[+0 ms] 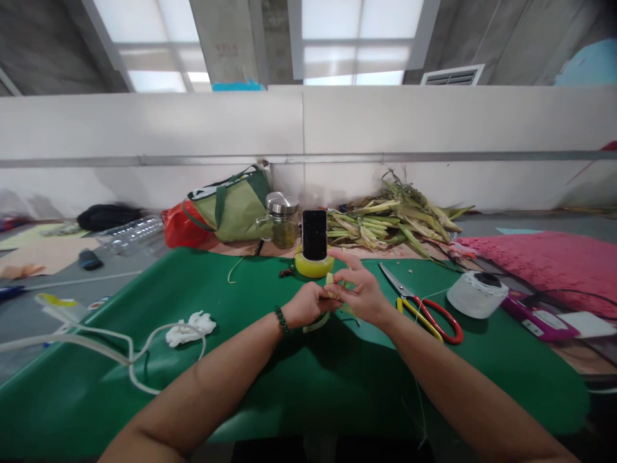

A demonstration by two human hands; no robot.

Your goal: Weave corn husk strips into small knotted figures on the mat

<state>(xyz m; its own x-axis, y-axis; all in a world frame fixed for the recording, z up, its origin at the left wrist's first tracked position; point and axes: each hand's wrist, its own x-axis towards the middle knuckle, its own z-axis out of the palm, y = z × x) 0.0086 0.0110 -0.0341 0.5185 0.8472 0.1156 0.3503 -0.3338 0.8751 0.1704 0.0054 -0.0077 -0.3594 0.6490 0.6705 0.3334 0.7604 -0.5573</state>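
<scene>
No text can be read: the faint red marking [226,49] on the tall grey concrete column [229,22] and the small white labels [528,326] on the flat magenta box [549,320] are too blurred

Passage over green mat [253,292] left of hands [306,305] [360,292]; phone [315,235] blocks ahead, scissors [409,296] right.
</scene>
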